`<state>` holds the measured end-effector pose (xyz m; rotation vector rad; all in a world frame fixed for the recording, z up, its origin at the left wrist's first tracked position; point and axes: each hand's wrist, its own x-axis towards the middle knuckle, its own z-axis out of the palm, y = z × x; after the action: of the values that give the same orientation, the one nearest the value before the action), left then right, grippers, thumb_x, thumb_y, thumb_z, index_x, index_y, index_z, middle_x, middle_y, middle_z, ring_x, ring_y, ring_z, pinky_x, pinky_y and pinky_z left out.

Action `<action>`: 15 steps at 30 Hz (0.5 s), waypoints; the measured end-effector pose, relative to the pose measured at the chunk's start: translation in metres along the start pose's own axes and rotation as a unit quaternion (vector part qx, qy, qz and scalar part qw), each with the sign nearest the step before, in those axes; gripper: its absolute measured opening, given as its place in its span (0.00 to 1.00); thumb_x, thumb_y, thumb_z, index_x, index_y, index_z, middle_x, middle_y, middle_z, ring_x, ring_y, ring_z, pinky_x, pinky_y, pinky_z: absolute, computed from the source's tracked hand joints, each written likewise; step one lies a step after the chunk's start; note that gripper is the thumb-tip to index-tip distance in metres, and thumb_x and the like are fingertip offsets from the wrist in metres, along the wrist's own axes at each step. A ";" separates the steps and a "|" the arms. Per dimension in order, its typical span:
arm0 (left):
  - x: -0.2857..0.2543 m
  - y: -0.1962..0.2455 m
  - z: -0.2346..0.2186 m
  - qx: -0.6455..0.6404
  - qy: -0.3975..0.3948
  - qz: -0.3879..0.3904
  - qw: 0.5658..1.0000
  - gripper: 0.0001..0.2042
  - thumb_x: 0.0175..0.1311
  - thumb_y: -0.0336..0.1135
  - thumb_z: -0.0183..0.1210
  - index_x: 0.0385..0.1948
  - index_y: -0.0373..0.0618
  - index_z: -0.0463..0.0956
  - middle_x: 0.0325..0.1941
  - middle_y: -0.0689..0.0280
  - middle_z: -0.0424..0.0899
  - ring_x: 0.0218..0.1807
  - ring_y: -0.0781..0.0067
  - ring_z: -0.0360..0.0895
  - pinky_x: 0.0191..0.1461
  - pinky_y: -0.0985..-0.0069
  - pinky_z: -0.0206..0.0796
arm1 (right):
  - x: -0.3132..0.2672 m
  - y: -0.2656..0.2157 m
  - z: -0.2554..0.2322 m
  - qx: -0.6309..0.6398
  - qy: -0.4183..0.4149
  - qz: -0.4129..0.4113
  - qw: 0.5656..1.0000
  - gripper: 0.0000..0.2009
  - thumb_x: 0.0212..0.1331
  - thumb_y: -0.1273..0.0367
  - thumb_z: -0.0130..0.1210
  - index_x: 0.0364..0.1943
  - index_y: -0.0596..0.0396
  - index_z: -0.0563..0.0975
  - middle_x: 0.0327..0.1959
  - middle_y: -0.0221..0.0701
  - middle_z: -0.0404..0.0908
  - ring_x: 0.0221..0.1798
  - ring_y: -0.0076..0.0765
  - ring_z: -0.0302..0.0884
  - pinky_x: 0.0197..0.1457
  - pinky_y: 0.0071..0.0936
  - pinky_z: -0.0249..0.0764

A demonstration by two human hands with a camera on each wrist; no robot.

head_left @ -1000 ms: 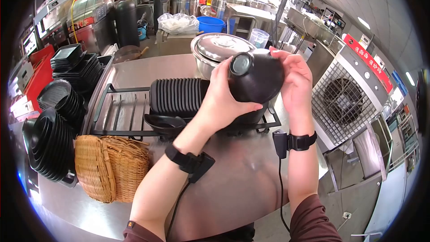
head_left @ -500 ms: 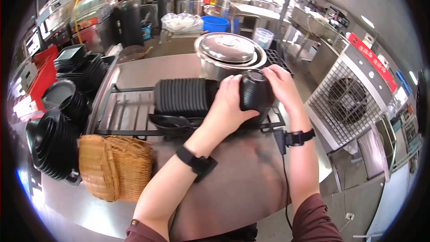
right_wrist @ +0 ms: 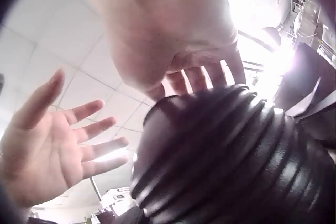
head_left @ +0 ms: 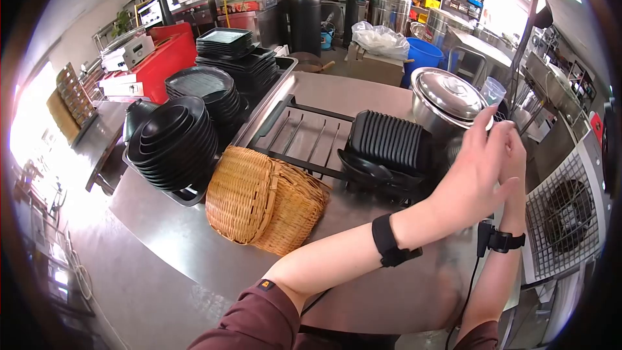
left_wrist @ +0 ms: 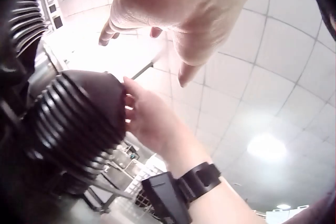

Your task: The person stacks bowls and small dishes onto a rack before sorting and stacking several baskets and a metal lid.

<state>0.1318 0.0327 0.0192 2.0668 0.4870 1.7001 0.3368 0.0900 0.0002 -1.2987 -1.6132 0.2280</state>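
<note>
Spread and off the dishes, my left hand [head_left: 476, 172] is raised above the right end of the black rack [head_left: 290, 157]. My right hand [head_left: 513, 155], mostly behind it in the head view, touches the end of a row of stacked black bowls in the left wrist view, where the hand [left_wrist: 152, 124] and bowls [left_wrist: 79, 124] both show. The right wrist view has its fingers extended along the bowls [right_wrist: 210, 150], with the left hand [right_wrist: 47, 155] apart, palm facing them. Upright black dishes [head_left: 387, 139] fill the rack's middle; a black spoon-like piece [head_left: 369, 168] lies in front.
A woven basket [head_left: 240, 194] sits before the rack. Stacked black bowls [head_left: 172, 142] and plates [head_left: 204, 84] stand left. Behind the hands is a lidded steel pot [head_left: 447, 94]; a fan unit [head_left: 564, 214] stands right.
The view has swung left. Both hands lowered the black bowl from above the rack to its right end; my left hand has since let go and lifted away.
</note>
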 end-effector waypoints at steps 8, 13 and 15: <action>-0.008 0.072 -0.025 -0.015 -0.028 0.130 0.991 0.32 0.51 0.21 0.68 0.60 0.31 0.65 0.71 0.34 0.59 0.68 0.28 0.67 0.75 0.45 0.61 | -0.036 -0.099 0.033 -0.014 0.093 -0.172 0.981 0.09 0.74 0.71 0.56 0.51 0.60 0.80 0.38 0.31 0.84 0.43 0.26 0.82 0.47 0.27 0.76; -0.046 0.100 -0.125 0.096 -0.144 0.114 0.978 0.23 0.53 0.25 0.69 0.54 0.36 0.79 0.68 0.40 0.73 0.62 0.42 0.78 0.64 0.57 0.73 | -0.037 -0.112 0.021 0.011 -0.019 -0.185 0.982 0.07 0.71 0.75 0.56 0.46 0.61 0.84 0.33 0.34 0.86 0.35 0.28 0.85 0.42 0.25 0.78; -0.063 0.110 -0.180 0.221 -0.179 0.079 0.955 0.22 0.54 0.29 0.72 0.53 0.40 0.82 0.65 0.41 0.76 0.61 0.48 0.80 0.64 0.60 0.75 | -0.045 -0.119 0.029 0.095 -0.086 -0.124 0.984 0.07 0.71 0.75 0.54 0.45 0.60 0.84 0.28 0.28 0.83 0.31 0.21 0.80 0.36 0.22 0.74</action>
<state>-0.0563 -0.0760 0.0541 2.7297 0.6408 1.3299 0.2360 0.0176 0.0404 -0.9444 -1.8337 0.3388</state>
